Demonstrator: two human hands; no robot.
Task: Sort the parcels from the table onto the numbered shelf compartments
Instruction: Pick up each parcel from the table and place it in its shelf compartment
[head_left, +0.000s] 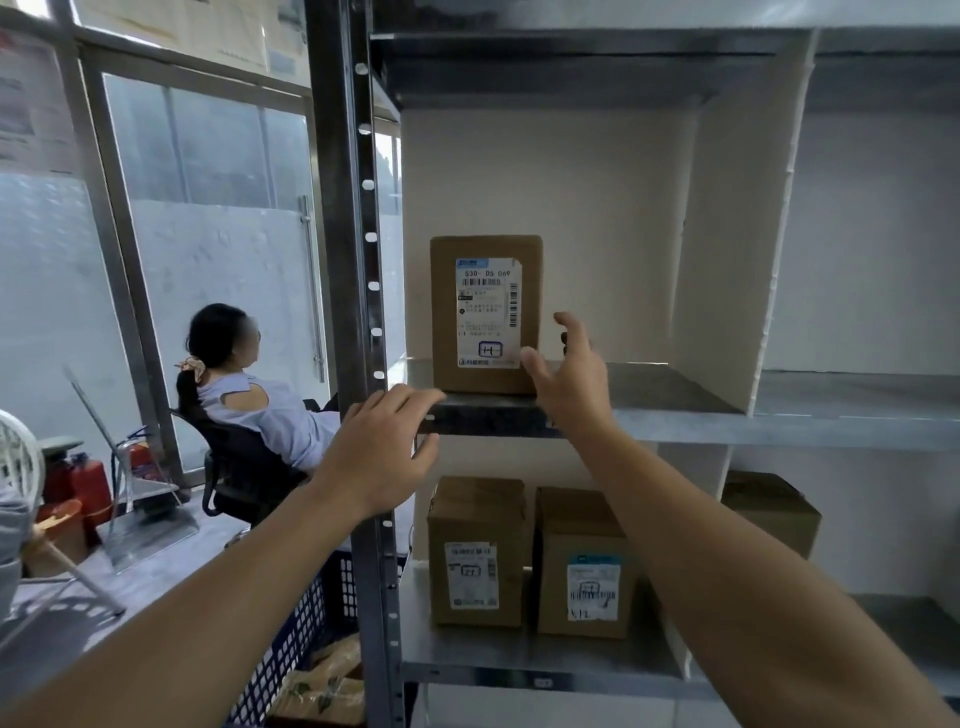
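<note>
**A:** Where is the parcel?

**B:** The box (485, 317) stands upright on the upper shelf (670, 389). It is at the left end of its compartment, near the front edge, with its white label (488, 332) facing out.

**A:** Is either hand holding it?

**B:** No. The right hand (569, 379) is open with its fingers spread, just right of the box. Its thumb overlaps the box's lower right corner (touching or just off it, I cannot tell).

**A:** And the other?

**B:** The left hand (382, 452) is open too, fingers relaxed and gripping nothing. Its fingertips are at the shelf's front lip, beside the post (358, 260).

**A:** What closes the compartment on the right?

**B:** A white divider (737, 260), well apart from the box.

**A:** What is underneath?

**B:** The lower-left box (475, 551) and lower-right box (584, 566) stand side by side in the compartment below, labels out. A far box (769, 512) sits past the divider, in the next compartment.

**A:** And beside the rack?

**B:** A blue crate (306, 613) is low down, left of the post. A person (249, 395) sits in a chair by the glass door, turned away.
</note>
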